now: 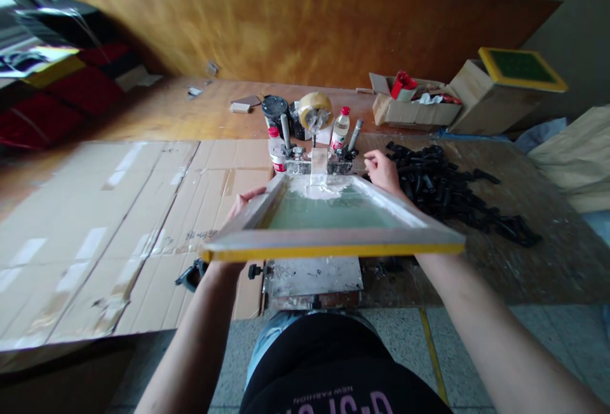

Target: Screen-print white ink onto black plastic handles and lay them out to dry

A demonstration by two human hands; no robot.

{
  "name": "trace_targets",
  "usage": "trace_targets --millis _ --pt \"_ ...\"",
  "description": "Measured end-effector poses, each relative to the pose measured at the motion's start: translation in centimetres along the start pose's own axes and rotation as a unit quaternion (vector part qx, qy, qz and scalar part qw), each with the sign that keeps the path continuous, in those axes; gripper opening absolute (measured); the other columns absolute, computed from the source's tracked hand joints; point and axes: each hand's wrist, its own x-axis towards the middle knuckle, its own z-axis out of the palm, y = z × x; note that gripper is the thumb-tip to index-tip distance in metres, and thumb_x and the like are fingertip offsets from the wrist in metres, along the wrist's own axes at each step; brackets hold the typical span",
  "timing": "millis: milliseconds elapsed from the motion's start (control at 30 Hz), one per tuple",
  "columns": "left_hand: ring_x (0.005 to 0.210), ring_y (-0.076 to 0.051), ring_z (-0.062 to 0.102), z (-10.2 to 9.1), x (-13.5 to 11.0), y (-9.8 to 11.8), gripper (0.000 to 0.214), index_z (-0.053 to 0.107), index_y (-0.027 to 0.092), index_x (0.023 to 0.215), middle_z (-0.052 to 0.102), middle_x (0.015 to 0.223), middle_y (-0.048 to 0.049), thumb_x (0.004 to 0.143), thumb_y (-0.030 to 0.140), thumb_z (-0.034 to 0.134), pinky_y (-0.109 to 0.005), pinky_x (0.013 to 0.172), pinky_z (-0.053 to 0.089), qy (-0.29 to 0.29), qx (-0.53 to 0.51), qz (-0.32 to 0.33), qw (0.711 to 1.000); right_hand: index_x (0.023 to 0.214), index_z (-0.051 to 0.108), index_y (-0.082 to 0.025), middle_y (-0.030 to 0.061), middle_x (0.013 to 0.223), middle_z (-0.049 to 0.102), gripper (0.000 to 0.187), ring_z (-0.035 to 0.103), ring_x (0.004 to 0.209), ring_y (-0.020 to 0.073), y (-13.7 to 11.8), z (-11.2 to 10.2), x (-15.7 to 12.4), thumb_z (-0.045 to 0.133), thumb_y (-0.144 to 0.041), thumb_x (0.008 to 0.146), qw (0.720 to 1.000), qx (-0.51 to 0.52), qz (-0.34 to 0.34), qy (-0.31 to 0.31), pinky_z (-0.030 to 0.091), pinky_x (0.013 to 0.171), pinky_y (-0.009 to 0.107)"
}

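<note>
We find open room to the left over the flat cardboard sheets (95, 236). To the right a pile of black parts (452, 192) crowds the desk (548, 255). At the far side, bottles (339, 129), a tape roll (314, 109) and clamps block passage behind the raised screen frame (333, 242).

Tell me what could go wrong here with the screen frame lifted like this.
White ink pooled at the hinge end of the raised screen frame may run down the mesh. The right hand sits beside the clamp, so the fingers could get pinched. A bottle close behind could tip.
</note>
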Motion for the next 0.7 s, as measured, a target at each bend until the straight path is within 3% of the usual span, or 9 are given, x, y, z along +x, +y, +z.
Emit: trace_targets --millis 100,200,300,367,433,500,567,633,700 --pt "0.088 -0.019 0.066 1.7 2.1 1.2 0.057 0.064 0.019 0.117 0.07 0.101 -0.0084 0.08 0.063 0.058 -0.026 0.066 0.055 -0.021 -0.071 0.027 0.997 0.104 0.067 -0.017 0.0061 0.087 0.07 0.02 0.064 0.082 0.0209 2.4 1.9 -3.6 0.06 -0.025 0.087 0.998 0.004 0.028 -0.054 0.048 0.08 0.032" --pt "0.081 -0.016 0.067 3.0 1.7 0.1 0.057 0.059 0.02 0.12 0.071 0.098 -0.0077 0.083 0.063 0.053 -0.024 0.059 0.054 0.024 -0.101 0.005 0.995 0.111 0.066 -0.02 0.0066 0.098 0.069 0.033 0.061 0.095 0.0214 2.0 4.9 -8.1 0.073 -0.026 0.08 0.981 -0.004 -0.113 -0.157 0.046 0.087 0.035" --pt "0.082 -0.018 0.069 4.0 -1.2 -3.7 0.056 0.056 0.019 0.123 0.071 0.107 -0.0115 0.084 0.06 0.057 -0.026 0.059 0.055 -0.001 -0.072 -0.136 0.988 0.103 0.069 -0.021 0.0072 0.1 0.066 0.023 0.056 0.102 0.0237 -0.6 6.6 -11.8 0.073 -0.026 0.082 0.97 -0.059 -0.181 -0.153 0.044 0.091 0.039" --pt "0.089 -0.022 0.07 4.5 -3.5 -6.8 0.054 0.056 0.017 0.122 0.07 0.115 -0.0151 0.086 0.057 0.058 -0.03 0.062 0.057 -0.049 -0.061 -0.264 0.961 0.096 0.07 -0.02 0.0073 0.093 0.065 0.012 0.055 0.098 0.0232 -3.1 6.9 -14.0 0.067 -0.028 0.087 0.969 -0.066 -0.204 -0.126 0.044 0.09 0.038" --pt "0.09 -0.024 0.071 4.3 -5.3 -9.2 0.044 0.06 0.016 0.113 0.071 0.109 -0.0147 0.088 0.053 0.056 -0.032 0.063 0.058 -0.044 -0.08 -0.327 0.94 0.095 0.071 -0.019 0.0066 0.088 0.064 0.014 0.054 0.094 0.0219 -5.4 6.9 -16.0 0.062 -0.029 0.091 0.947 -0.045 -0.288 -0.137 0.044 0.088 0.036" --pt "0.08 -0.023 0.072 2.6 -6.3 -10.7 0.034 0.062 0.015 0.098 0.073 0.092 -0.0118 0.089 0.047 0.055 -0.029 0.059 0.056 -0.006 -0.088 -0.337 0.938 0.102 0.071 -0.021 0.0051 0.088 0.066 0.017 0.054 0.094 0.0204 -6.4 6.7 -17.2 0.056 -0.028 0.094 0.903 -0.019 -0.392 -0.177 0.044 0.087 0.033" --pt "0.068 -0.02 0.071 -1.2 -6.6 -11.4 0.03 0.062 0.014 0.086 0.073 0.078 -0.0091 0.089 0.043 0.053 -0.026 0.053 0.053 0.056 -0.053 -0.323 0.943 0.109 0.07 -0.024 0.0034 0.09 0.069 0.022 0.056 0.094 0.0182 -5.2 5.7 -17.0 0.052 -0.023 0.096 0.89 -0.013 -0.412 -0.194 0.044 0.087 0.031" --pt "0.055 -0.016 0.066 -6.6 -6.8 -11.8 0.03 0.061 0.015 0.082 0.072 0.068 -0.0059 0.089 0.04 0.046 -0.023 0.047 0.049 0.16 0.014 -0.301 0.94 0.11 0.07 -0.024 0.0039 0.094 0.071 0.026 0.059 0.094 0.0167 -1.6 3.6 -15.2 0.048 -0.019 0.097 0.939 -0.054 -0.301 -0.157 0.045 0.086 0.028" --pt "0.041 -0.014 0.057 -12.4 -7.3 -12.1 0.031 0.058 0.02 0.074 0.066 0.052 0.0006 0.088 0.038 0.037 -0.022 0.04 0.043 0.26 0.104 -0.32 0.905 0.111 0.07 -0.022 0.0085 0.1 0.071 0.027 0.062 0.096 0.0192 3.3 1.0 -12.7 0.046 -0.025 0.098 0.984 -0.142 -0.076 -0.072 0.046 0.085 0.029"
